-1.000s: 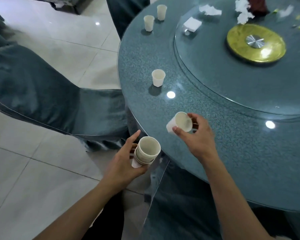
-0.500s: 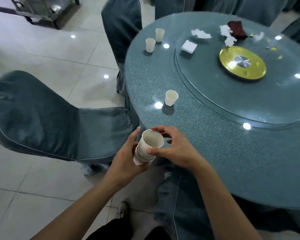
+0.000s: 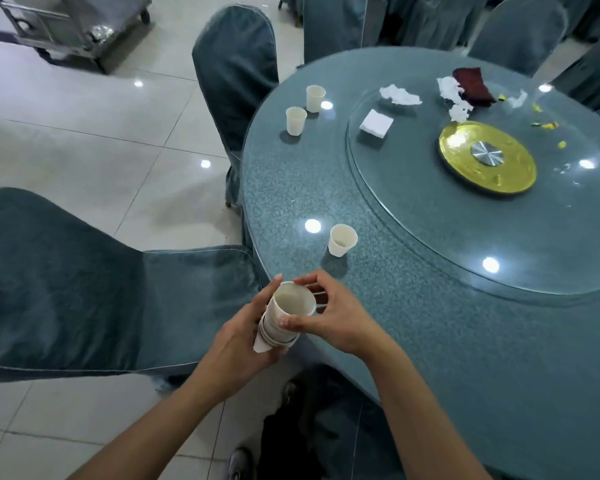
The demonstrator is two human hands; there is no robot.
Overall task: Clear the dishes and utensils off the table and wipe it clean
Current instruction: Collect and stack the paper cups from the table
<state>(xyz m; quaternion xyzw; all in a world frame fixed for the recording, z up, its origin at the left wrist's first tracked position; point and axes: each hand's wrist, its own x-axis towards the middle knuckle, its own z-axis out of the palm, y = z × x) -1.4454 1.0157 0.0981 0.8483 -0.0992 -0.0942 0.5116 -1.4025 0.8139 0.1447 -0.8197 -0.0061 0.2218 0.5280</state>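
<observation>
My left hand (image 3: 238, 341) grips a stack of white paper cups (image 3: 284, 315) from below, just off the near edge of the round teal table (image 3: 430, 341). My right hand (image 3: 333, 317) pinches the rim of the top cup, which sits nested in the stack. One single paper cup (image 3: 342, 240) stands on the table a little beyond my hands. Two more cups (image 3: 296, 121) (image 3: 315, 98) stand near the table's far left edge.
A glass turntable (image 3: 413, 209) with a gold centre disc (image 3: 487, 157) covers the table's middle; on it lie crumpled tissues (image 3: 399, 95), a folded napkin (image 3: 376, 123), a dark red cloth (image 3: 473, 85) and yellow scraps. Covered chairs (image 3: 66, 282) (image 3: 236, 74) stand at the left. A metal trolley (image 3: 73, 26) is far left.
My right hand brought the loose cup from above the table over to the stack and set it into the top. The view has tilted up, showing more of the table.
</observation>
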